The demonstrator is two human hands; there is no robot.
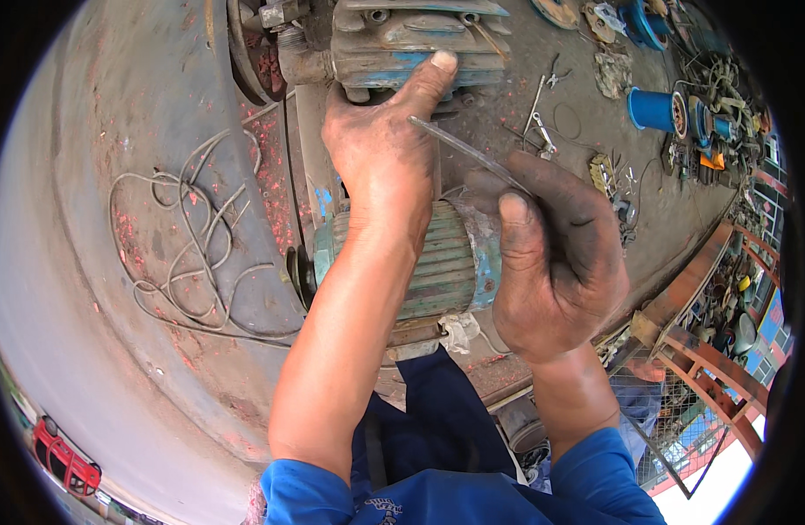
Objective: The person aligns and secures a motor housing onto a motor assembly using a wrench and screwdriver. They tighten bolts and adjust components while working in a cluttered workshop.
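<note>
we note, right of centre, the right hand (564,293) pinching a thin metal rod (469,154) between thumb and fingers, its far end jutting up-left beyond them; upper centre, the left hand (380,144) lays its thumb on a finned metal block (402,63), other fingers hidden, spread or not we cannot tell

Left of the blue cylindrical spool (651,110) lie small metal pliers (555,75) (handles apart) and, much farther, a looped grey cable (192,183); below the spool, a rusty-orange metal frame (713,367).

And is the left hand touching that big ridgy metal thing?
Touching. The head view shows the left hand on the ridged metal block, its thumb lying right across it, no gap showing.
</note>
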